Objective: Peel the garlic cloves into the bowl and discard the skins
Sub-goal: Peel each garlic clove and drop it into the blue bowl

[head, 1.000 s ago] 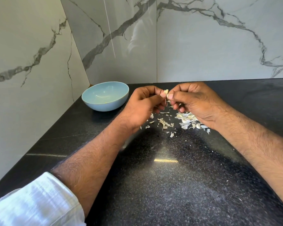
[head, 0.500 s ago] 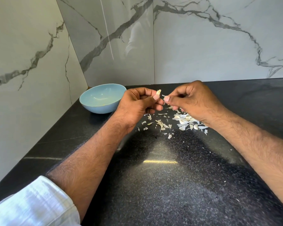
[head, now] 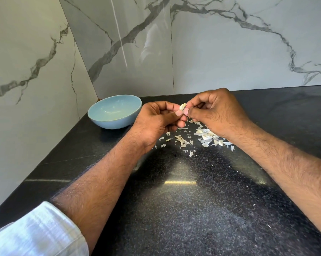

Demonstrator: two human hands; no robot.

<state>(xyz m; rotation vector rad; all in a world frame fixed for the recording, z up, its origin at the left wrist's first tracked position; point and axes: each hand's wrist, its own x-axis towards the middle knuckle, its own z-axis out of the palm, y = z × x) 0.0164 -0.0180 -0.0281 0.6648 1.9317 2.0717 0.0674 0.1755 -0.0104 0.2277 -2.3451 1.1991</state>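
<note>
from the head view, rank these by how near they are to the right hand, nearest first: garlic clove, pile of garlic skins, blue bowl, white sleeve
1. Small pale garlic clove: pinched by the right hand.
2. Pile of white garlic skins: on the black counter, just under that hand.
3. Light blue round bowl: left, beyond the left hand.
4. White cloth sleeve: bottom-left corner.

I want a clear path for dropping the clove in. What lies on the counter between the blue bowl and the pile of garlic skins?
In the head view, only the left hand hangs over that stretch; the counter between the blue bowl and garlic skins looks bare.
</note>
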